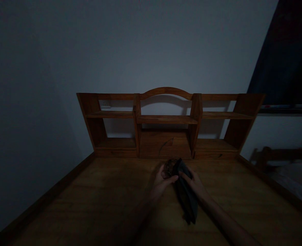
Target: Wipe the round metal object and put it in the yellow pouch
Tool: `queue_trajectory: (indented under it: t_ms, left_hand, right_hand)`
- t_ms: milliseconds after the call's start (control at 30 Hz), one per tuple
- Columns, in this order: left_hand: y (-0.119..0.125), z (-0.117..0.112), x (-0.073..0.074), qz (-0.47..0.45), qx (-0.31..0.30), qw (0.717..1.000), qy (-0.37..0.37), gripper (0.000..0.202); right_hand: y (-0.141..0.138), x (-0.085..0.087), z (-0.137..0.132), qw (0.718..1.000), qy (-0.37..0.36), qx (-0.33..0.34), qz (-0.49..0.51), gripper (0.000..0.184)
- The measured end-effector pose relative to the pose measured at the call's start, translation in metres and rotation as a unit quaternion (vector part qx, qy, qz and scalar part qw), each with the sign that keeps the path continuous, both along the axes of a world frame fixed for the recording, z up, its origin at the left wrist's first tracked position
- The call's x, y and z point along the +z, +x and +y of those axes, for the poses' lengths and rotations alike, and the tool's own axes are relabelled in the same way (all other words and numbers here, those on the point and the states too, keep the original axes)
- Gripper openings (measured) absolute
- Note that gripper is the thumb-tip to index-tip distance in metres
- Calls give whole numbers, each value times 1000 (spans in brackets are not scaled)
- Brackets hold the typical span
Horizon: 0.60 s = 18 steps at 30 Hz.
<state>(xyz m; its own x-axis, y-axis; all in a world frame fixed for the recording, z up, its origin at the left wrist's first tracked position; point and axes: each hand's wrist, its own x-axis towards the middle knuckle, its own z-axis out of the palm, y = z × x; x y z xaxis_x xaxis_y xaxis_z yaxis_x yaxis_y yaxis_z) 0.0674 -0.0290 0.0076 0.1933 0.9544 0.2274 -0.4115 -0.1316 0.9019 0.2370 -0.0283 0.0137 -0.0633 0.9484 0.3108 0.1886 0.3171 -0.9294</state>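
Observation:
A long dark pouch [188, 196], greyish-blue with black edges, slants over the desk, its upper end between my hands. My right hand [192, 179] is closed around its upper right side, with the thumb on top. At the left of the pouch's upper end, my left hand [162, 179] is closed on a dark, thin, looped thing [169, 166]. Its kind is too dim to make out. The left thumb reaches across to the pouch's edge. Whether the looped thing is partly inside the pouch, I cannot tell.
A wooden desktop [89, 198] with raised side edges lies beneath. Across its back stands a wooden shelf unit [167, 119] against a pale wall [140, 44]. A dark window [289, 58] is at upper right, and a wooden bed frame [289, 153] with bedding stands below it. The light is dim.

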Motion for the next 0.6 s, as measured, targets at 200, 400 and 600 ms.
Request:
queue_trajectory:
  t_ms: [200, 400, 600]
  left_hand:
    - [0, 1, -1, -15, -7, 1000, 8, 60]
    - [0, 0, 1, -10, 5, 1000, 11, 56]
    - [-4, -2, 10, 13, 43, 999, -17, 52]
  right_hand:
    - [0, 0, -2, 1000, -4, 2, 7, 44]
    - [0, 2, -5, 1000, -23, 6, 5, 43]
    - [-2, 2, -4, 998, -45, 6, 45, 46]
